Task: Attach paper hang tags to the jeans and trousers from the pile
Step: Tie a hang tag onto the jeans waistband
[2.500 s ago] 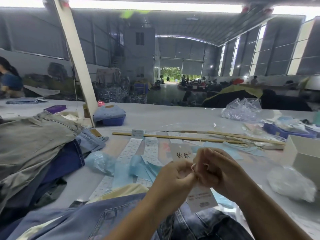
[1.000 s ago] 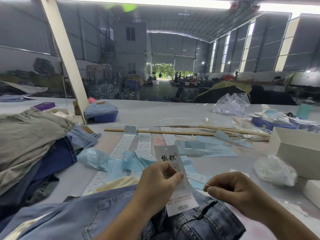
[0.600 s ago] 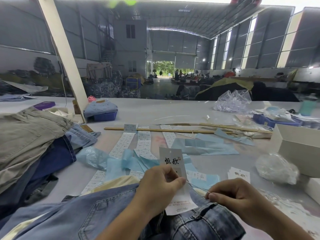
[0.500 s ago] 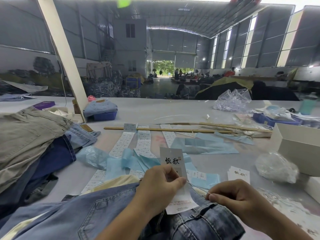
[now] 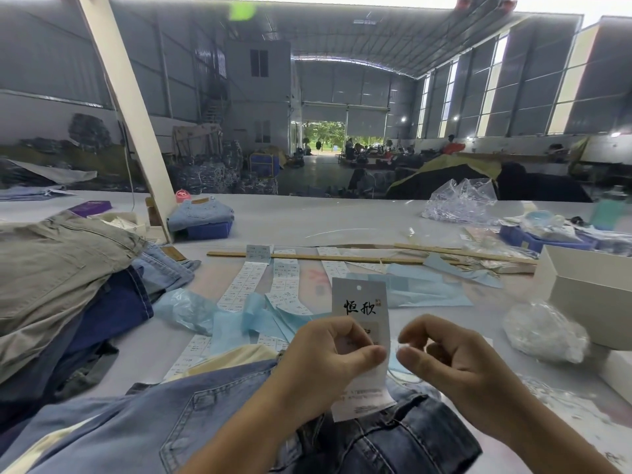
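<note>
Hands meet low over a pair of blue jeans [image 5: 239,419] spread on the counter [image 5: 307,224]. The left hand [image 5: 325,364] pinches a white paper hang tag [image 5: 359,302] between thumb and curled fingers, holding it upright. Just beside it, the right hand [image 5: 455,364] has thumb and forefinger curled close together; whether they pinch a thread is unclear. Left of both hands lies a pile of trousers [image 5: 58,278].
</note>
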### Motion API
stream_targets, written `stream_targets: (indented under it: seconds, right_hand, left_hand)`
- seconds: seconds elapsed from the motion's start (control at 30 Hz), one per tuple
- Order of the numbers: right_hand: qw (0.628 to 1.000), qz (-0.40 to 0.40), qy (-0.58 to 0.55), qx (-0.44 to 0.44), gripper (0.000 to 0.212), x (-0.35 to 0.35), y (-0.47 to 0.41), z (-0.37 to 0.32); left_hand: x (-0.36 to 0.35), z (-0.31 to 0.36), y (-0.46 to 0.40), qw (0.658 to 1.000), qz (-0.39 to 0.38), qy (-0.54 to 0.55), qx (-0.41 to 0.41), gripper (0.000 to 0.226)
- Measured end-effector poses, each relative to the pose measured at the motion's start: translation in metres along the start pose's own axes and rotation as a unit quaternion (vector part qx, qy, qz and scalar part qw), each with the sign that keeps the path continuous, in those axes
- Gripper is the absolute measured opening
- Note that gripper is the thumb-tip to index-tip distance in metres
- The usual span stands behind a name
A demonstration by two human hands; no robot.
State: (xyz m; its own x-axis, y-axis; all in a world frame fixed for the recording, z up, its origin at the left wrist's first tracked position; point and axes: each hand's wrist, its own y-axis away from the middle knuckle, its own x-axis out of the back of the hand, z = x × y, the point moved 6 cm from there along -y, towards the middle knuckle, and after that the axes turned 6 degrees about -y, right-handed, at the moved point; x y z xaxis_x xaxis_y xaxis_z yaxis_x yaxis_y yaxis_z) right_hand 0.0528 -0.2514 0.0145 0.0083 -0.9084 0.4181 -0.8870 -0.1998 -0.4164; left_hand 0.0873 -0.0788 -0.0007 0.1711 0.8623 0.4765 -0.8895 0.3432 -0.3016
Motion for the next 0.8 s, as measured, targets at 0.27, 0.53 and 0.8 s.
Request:
stream_targets:
  seconds: [0.27, 0.53, 0.8]
  right_hand:
    - [0.996, -0.039, 0.056, 0.053, 0.034, -0.013, -0.004, -0.026]
    - [0.994, -0.025, 0.095, 0.052, 0.016, -0.013, -0.003, -0.031]
    - [0.995, -0.018, 0.089, 0.034, 0.01, -0.009, 0.007, -0.043]
  left_hand:
    - [0.004, 0.022, -0.001, 0.998, -0.031, 0.039, -0.038, 0.036]
    - [0.0, 0.012, 0.006, 0.987, -0.088, 0.128, 0.031, 0.032]
    - [0.005, 0.014, 0.013, 0.981, -0.115, 0.154, 0.035, 0.019]
